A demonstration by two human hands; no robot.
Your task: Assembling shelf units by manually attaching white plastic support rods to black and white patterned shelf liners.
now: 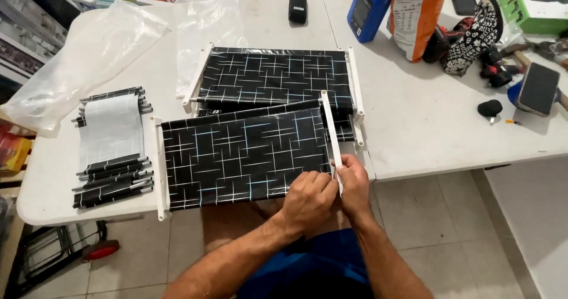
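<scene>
A black fabric shelf panel (242,154) with thin white and blue lines lies at the table's near edge, a white plastic bar on its left side (160,169) and another on its right (330,130). My left hand (307,199) presses on the panel's near right corner. My right hand (354,183) grips the near end of the right white bar. A second matching panel (275,77) lies just behind, partly under the first.
A bundle of black rods with a grey sheet (112,148) lies at the left. Clear plastic bags (89,50) sit at the back left. A blue bottle (370,6), an orange container (417,15), tools and a green box (532,3) crowd the right table.
</scene>
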